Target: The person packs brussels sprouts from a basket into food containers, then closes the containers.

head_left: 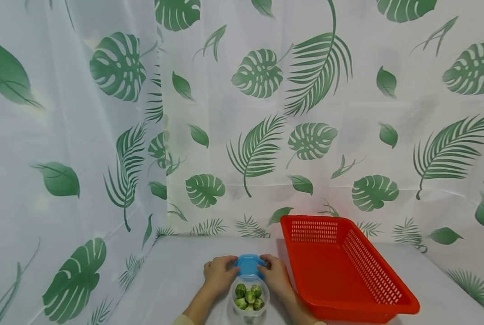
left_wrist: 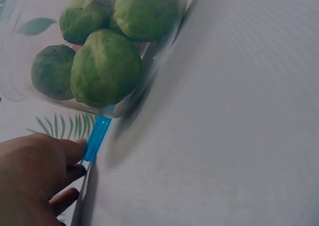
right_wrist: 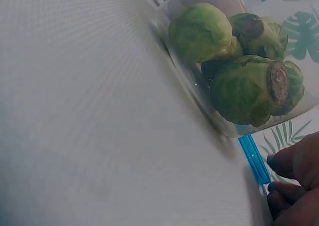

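A clear plastic container holding several Brussels sprouts stands on the table between the forearms. Just behind it lies a blue lid, low at the table surface. My left hand holds the lid's left edge, thumb nearer the container and fingers farther back. On the opposite edge, my right hand grips it the same way. Both wrist views show the sprouts through the container wall, large green ones in the left and one with a brown cut stem in the right.
A large red plastic basket with perforated walls stands right of the right forearm. The white table meets a leaf-patterned curtain at the back and left.
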A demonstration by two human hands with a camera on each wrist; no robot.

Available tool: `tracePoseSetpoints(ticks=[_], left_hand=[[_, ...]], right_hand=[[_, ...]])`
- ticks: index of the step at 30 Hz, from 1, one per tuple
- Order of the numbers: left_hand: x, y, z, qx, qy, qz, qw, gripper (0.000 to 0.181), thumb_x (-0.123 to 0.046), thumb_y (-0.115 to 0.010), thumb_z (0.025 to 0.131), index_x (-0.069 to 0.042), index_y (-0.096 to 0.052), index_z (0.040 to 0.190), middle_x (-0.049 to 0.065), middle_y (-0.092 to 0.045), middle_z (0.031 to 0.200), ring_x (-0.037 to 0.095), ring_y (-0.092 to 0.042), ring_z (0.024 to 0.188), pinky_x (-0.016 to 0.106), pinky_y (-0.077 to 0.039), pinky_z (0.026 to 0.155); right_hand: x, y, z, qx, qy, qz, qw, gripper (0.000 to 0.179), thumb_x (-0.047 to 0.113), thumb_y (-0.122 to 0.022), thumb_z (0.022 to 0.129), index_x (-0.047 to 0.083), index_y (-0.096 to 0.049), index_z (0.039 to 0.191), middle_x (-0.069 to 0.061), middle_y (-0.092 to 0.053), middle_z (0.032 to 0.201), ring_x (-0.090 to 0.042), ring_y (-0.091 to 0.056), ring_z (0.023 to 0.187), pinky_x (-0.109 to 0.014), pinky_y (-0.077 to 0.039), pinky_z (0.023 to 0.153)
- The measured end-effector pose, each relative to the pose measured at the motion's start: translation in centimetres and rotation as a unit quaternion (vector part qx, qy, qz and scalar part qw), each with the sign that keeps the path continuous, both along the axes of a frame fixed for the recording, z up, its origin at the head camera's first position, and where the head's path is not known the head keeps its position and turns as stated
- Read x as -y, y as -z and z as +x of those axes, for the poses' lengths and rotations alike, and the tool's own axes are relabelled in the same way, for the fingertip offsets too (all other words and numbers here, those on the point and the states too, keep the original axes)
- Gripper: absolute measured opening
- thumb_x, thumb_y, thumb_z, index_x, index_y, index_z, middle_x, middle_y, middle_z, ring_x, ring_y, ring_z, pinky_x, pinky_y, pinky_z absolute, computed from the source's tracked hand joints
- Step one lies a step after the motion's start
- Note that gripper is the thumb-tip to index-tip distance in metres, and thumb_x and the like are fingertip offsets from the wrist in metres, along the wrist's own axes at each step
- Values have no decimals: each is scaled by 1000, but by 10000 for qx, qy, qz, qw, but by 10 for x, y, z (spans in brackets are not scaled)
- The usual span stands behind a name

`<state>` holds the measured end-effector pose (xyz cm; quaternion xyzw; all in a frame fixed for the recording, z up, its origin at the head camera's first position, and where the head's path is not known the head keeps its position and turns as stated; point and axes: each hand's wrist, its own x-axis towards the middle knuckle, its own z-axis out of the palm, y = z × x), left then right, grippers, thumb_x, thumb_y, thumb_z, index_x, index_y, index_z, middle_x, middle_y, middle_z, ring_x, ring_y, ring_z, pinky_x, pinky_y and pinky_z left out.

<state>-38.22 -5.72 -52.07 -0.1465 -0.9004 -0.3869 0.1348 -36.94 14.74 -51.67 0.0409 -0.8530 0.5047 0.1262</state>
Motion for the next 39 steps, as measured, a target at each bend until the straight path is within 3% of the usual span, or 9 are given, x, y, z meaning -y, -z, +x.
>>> tracePoseSetpoints(ticks=[4, 8, 12, 17, 22, 25, 28, 35, 39], left_hand=[[-4, -3, 1, -41, -12, 57, 10000, 28, -22, -78, 92, -9, -77, 117, 8, -77, 120, 37, -66, 118, 69, -27, 102], [-4, -1, 0, -91, 30, 246, 9997, 29, -23, -76, 93, -13, -77, 120, 4, -77, 123, 34, -67, 121, 64, -34, 107], [-2, 1, -2, -60, 379, 821, 9959, 29, -17, -73, 96, -11, -75, 124, 5, -73, 131, 31, -69, 122, 56, -46, 108], [-2, 3, -5, -4, 824, 1454, 9859, 30, -10, -68, 99, -4, -72, 128, 12, -68, 139, 21, -74, 102, 34, -57, 90], [-2, 4, -7, 36, 682, 2059, 9762, 32, -9, -68, 99, -2, -71, 130, 14, -66, 140, 7, -69, 86, 19, -53, 78], [-2, 3, -7, 61, 586, 2490, 9667, 33, -9, -69, 99, -2, -71, 130, 15, -66, 140, 8, -70, 84, 18, -53, 76], [-2, 0, -7, 116, 587, 2759, 9593, 34, -10, -70, 99, -2, -71, 131, 15, -66, 140, 12, -71, 87, 18, -53, 74], [-1, -6, -2, 207, 560, 3232, 9444, 36, -11, -69, 100, -3, -68, 136, 13, -66, 140, 13, -71, 95, 17, -54, 79], [0, -12, 0, 171, 632, 3419, 9375, 36, -12, -69, 100, -5, -68, 135, 12, -63, 145, 12, -72, 100, 19, -56, 82]], right_hand=[[-2, -1, 0, -17, 22, 88, 10000, 27, 0, -71, 92, -4, -71, 120, -18, -72, 118, -27, -63, 103, -52, -53, 93], [-3, 0, 2, -107, 13, 6, 9999, 26, -4, -67, 93, -5, -72, 118, -21, -71, 123, -33, -65, 110, -57, -52, 99], [-4, 0, 3, -179, -24, -158, 9997, 28, -8, -63, 93, -7, -72, 119, -25, -67, 133, -41, -63, 122, -60, -48, 105], [-5, 1, 3, -67, 13, -364, 9993, 29, -8, -62, 94, -7, -71, 122, -26, -65, 137, -43, -61, 127, -60, -46, 107], [-3, 5, 3, -467, 183, -599, 9969, 33, -6, -66, 95, -5, -69, 127, -22, -71, 126, -34, -68, 111, -43, -57, 96], [-1, 6, 2, -705, 173, -793, 9942, 33, -5, -68, 95, -6, -69, 128, -22, -72, 120, -31, -68, 104, -26, -57, 85], [1, 5, 2, -763, 71, -1038, 9916, 34, -5, -67, 96, -6, -68, 129, -23, -71, 125, -31, -67, 106, -17, -53, 81], [5, -5, 4, -558, -3, -1711, 9837, 38, 0, -65, 99, 1, -66, 137, -17, -63, 145, -20, -63, 98, -19, -53, 74], [7, -11, 5, -486, -74, -2098, 9765, 41, 2, -62, 102, 2, -61, 143, -21, -70, 127, -16, -61, 85, -21, -53, 71]])
